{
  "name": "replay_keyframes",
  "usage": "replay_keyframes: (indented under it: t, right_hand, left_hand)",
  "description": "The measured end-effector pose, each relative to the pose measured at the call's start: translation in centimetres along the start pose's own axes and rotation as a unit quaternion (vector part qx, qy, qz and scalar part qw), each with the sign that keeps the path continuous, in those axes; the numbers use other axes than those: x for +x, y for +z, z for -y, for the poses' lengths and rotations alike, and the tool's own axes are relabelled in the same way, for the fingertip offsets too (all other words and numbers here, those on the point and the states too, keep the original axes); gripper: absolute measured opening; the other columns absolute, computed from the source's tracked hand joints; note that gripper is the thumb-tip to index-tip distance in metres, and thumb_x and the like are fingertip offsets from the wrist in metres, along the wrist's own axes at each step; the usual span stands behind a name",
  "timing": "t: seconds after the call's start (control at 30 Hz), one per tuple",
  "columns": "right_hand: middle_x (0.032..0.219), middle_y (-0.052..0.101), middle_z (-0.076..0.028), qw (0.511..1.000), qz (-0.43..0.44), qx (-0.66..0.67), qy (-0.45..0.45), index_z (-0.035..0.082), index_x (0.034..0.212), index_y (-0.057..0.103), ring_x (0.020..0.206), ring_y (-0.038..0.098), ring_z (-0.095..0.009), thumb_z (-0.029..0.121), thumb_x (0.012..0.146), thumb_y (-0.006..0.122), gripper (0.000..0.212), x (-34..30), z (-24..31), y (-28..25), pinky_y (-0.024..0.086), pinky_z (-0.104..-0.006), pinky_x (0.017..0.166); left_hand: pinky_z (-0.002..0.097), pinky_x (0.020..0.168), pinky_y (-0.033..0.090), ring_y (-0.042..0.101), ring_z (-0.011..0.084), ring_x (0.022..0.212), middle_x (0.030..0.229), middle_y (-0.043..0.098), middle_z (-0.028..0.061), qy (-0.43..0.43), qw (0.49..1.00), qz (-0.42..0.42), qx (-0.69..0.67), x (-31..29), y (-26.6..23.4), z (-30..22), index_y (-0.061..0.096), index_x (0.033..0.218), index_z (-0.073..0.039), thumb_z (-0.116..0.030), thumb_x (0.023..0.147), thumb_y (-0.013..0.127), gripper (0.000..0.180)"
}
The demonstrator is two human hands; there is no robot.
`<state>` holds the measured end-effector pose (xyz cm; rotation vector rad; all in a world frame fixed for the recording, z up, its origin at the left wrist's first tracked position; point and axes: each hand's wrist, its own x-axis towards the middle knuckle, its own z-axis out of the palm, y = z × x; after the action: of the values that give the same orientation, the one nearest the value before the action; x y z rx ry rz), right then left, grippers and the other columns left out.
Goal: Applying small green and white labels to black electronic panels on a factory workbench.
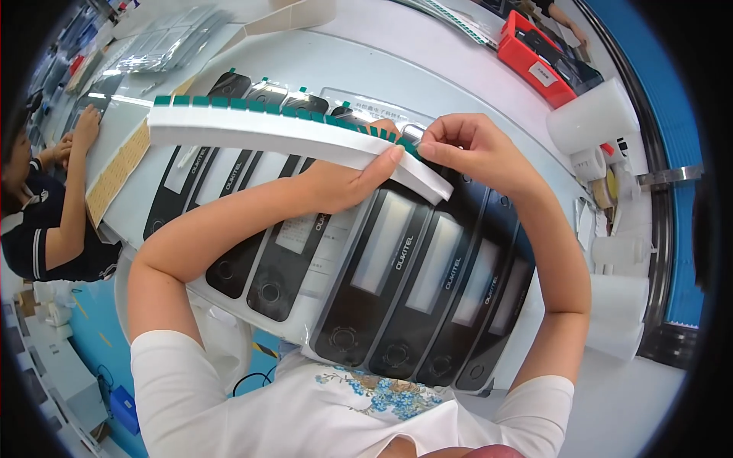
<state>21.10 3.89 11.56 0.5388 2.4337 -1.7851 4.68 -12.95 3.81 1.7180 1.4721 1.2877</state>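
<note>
— What do the two hands have?

— The left hand (347, 179) grasps a long white strip (282, 137) from below, thumb pressed along its front edge. The strip carries a row of small green tabs (252, 104) along its upper edge. The right hand (473, 149) has its fingers (435, 146) pinched shut on the tab at the strip's right end, just beside the left thumb.

— And where is the strip?

— Held up in the air over the pale surface (458, 69), slanting from upper left down to the right, above a row of black glossy panels (397, 267) lying side by side in clear film.

— How far along does it look?

— Hard to say exactly. Most of the strip is full of green tabs, so I judge that little has been peeled off it. A few panels at the far edge show a green tab sticking out at their top (304, 90); for the panels under the arms I cannot tell.

— Anything else about?

— A red bin (534, 61) at the upper right, white tape rolls (603, 164) along the right, a stack of clear bags (172, 38) at the upper left, and another person's hand (84, 126) at work on the left.
</note>
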Motion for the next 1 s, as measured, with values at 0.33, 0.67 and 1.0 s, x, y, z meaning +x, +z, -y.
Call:
replay_keyframes:
  t: [0.33, 0.67, 1.0]
  right_hand:
    - [0.069, 0.053, 0.005, 0.998, -0.04, -0.011, 0.043, 0.006, 0.094, 0.07, 0.061, 0.044, -0.004, 0.036, 0.088, 0.072, 0.031, 1.9, 0.0, -1.9, 0.033, -0.0196, 0.051]
    - [0.075, 0.06, 0.004, 0.996, 0.072, 0.018, -0.053, 0.003, 0.095, 0.069, 0.069, 0.05, -0.002, 0.029, 0.091, 0.072, 0.027, 1.8, 0.4, -1.7, 0.039, -0.0186, 0.06]
    - [0.073, 0.058, 0.003, 0.988, -0.034, -0.138, -0.052, 0.004, 0.087, 0.065, 0.057, 0.048, -0.002, 0.027, 0.092, 0.067, 0.023, 3.6, -1.0, -4.0, 0.035, -0.018, 0.048]
  left_hand:
    - [0.0323, 0.066, 0.042, 0.05, 0.0185, 0.068, 0.073, 0.05, 0.008, 0.041, 0.998, -0.052, -0.003, 0.2, -0.4, 1.1, 0.051, 0.103, -0.003, -0.025, 0.101, 0.047, 0.023]
    - [0.0275, 0.075, 0.039, 0.044, 0.0124, 0.081, 0.088, 0.047, 0.0048, -0.028, 0.999, 0.022, -0.029, 0.5, -0.8, 0.2, 0.048, 0.109, 0.0, -0.025, 0.104, 0.037, 0.028]
    - [0.032, 0.086, 0.05, 0.067, 0.0232, 0.094, 0.106, 0.07, 0.0141, 0.045, 0.998, -0.024, -0.025, 0.6, -0.9, 0.1, 0.054, 0.12, -0.001, -0.018, 0.098, 0.046, 0.029]
